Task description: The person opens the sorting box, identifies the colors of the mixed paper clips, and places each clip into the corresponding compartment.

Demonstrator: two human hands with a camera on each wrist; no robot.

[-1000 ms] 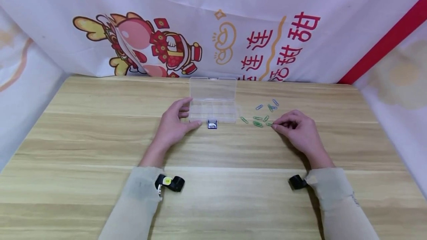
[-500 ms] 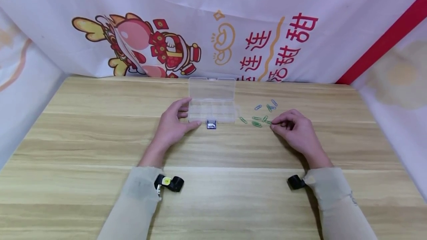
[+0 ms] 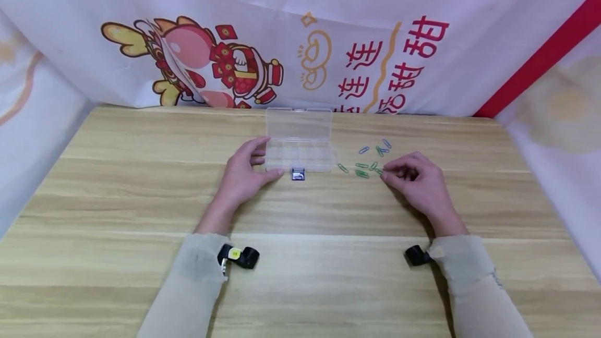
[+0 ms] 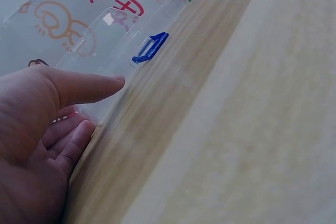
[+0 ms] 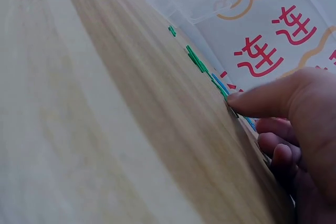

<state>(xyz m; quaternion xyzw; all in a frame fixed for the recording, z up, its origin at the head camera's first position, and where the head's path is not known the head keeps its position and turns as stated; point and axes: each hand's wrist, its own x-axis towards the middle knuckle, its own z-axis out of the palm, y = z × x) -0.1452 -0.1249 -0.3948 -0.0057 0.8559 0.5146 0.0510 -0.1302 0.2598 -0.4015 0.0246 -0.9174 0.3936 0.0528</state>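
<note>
A clear plastic compartment box [image 3: 319, 168] stands with its lid [image 3: 299, 124] raised at the back and its blue latch [image 3: 298, 174] folded down in front. My left hand [image 3: 244, 171] holds the box's left end, thumb along the front edge and fingers at the left side. To the right of the box, my right hand [image 3: 418, 179] pinches the end of a green paper clip [image 3: 379, 171] between thumb and forefinger, low over the table. In the right wrist view the thumb [image 5: 268, 98] covers part of that clip.
Several green paper clips [image 3: 362, 173] lie between the box and my right hand. Blue paper clips [image 3: 364, 149] are scattered farther back, one beside a green clip. A printed white cloth [image 3: 300, 67] hangs behind the wooden table [image 3: 310, 286].
The green paper clip at my right fingertips has shifted slightly back and changed its angle. My right hand has barely moved; the left hand and box stay in place.
</note>
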